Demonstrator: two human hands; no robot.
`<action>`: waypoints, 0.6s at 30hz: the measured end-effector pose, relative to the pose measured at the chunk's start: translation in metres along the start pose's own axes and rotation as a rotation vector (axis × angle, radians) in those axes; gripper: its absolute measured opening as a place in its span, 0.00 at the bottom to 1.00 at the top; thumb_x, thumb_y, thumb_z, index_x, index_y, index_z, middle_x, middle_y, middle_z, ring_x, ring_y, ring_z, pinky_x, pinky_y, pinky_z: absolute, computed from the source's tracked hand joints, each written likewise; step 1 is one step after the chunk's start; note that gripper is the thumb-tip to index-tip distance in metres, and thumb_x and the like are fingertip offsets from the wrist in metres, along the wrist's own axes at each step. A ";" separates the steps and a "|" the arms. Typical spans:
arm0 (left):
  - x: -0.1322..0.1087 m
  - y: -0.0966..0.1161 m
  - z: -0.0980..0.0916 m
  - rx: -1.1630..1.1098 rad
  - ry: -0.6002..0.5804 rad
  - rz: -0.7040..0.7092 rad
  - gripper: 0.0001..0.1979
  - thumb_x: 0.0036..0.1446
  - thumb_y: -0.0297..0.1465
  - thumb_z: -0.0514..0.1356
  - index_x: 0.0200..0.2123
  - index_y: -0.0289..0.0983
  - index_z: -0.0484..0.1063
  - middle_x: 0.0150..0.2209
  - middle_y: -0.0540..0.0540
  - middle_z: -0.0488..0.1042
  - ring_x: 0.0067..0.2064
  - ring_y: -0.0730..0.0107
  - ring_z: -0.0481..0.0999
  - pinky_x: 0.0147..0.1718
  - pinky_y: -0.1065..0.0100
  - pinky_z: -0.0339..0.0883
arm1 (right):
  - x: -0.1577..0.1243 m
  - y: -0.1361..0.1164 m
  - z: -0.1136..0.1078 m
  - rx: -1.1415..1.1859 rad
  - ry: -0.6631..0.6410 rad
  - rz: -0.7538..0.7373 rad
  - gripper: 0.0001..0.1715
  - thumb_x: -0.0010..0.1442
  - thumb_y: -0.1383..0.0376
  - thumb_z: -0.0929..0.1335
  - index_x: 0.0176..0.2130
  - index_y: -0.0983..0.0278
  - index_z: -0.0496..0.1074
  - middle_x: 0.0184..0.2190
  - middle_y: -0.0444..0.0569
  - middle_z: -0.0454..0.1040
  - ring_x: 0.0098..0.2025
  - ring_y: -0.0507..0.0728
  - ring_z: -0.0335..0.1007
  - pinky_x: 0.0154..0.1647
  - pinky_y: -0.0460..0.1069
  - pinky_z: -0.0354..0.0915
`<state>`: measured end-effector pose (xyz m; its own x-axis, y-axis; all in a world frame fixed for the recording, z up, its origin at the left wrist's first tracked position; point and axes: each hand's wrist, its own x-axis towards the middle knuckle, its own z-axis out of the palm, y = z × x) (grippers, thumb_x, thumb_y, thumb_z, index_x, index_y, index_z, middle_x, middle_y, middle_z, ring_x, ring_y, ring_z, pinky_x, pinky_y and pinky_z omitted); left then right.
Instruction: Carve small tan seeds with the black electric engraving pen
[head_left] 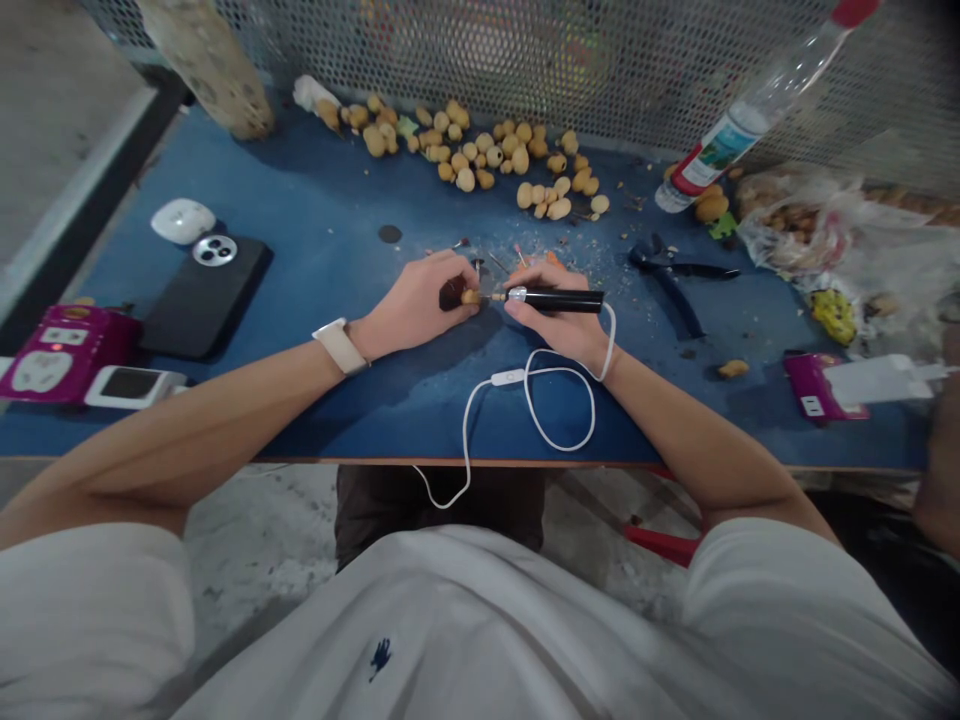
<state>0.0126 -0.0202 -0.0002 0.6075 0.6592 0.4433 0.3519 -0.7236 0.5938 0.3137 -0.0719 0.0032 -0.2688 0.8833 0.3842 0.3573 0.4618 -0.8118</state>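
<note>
Near the middle of the blue tabletop point(337, 240), the two hands face each other, nearly meeting. The left hand point(427, 302), a pale band point(341, 346) around its wrist, pinches a small tan piece point(470, 297) between its fingertips, with something dark brown point(451, 294) beside it within the grip. The right hand point(553, 308) holds a slim black pen-shaped tool point(566, 300) almost level, its thin tip pointing at the tan piece; whether the two touch is too small to tell. From the tool's rear a white cord point(466, 430) loops over the tabletop, passes through an inline switch point(508, 377) and hangs over the near edge.

Just beyond the hands lie a bit of orange material point(553, 259), thin small tools and pale crumbs. To the right are dark-handled pliers point(673, 285); to the left, a black phone point(210, 300) touches a white case point(182, 221), near a magenta power socket point(71, 350). Farther back, small tan gourds point(465, 180) spread in a loose row before a perforated metal panel point(480, 60). A red-capped clear bottle point(712, 160) stands at the right, beside crumpled plastic bags point(832, 215).
</note>
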 end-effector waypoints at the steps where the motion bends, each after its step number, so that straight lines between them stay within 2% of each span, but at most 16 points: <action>1: 0.000 0.000 0.000 -0.004 0.001 -0.002 0.08 0.73 0.32 0.76 0.49 0.45 0.81 0.49 0.42 0.89 0.47 0.51 0.90 0.53 0.50 0.89 | 0.000 0.000 0.000 -0.001 -0.001 0.003 0.30 0.73 0.33 0.84 0.51 0.54 0.92 0.47 0.50 0.94 0.49 0.66 0.90 0.58 0.64 0.84; 12: 0.000 0.000 0.001 -0.013 0.020 -0.003 0.07 0.71 0.35 0.74 0.49 0.45 0.83 0.48 0.43 0.89 0.45 0.52 0.90 0.51 0.50 0.89 | 0.000 -0.006 -0.002 0.018 -0.017 0.049 0.34 0.69 0.29 0.85 0.49 0.53 0.91 0.47 0.49 0.94 0.50 0.67 0.90 0.61 0.66 0.85; 18: 0.000 0.001 0.000 -0.015 0.008 -0.004 0.07 0.72 0.33 0.75 0.49 0.45 0.83 0.49 0.42 0.89 0.45 0.52 0.90 0.52 0.50 0.89 | -0.001 -0.003 -0.001 0.023 -0.016 0.027 0.31 0.72 0.32 0.85 0.51 0.54 0.92 0.47 0.50 0.93 0.48 0.66 0.89 0.59 0.65 0.84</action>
<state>0.0133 -0.0210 0.0006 0.6003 0.6636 0.4464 0.3434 -0.7179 0.6055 0.3140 -0.0738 0.0058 -0.2736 0.8938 0.3554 0.3438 0.4360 -0.8317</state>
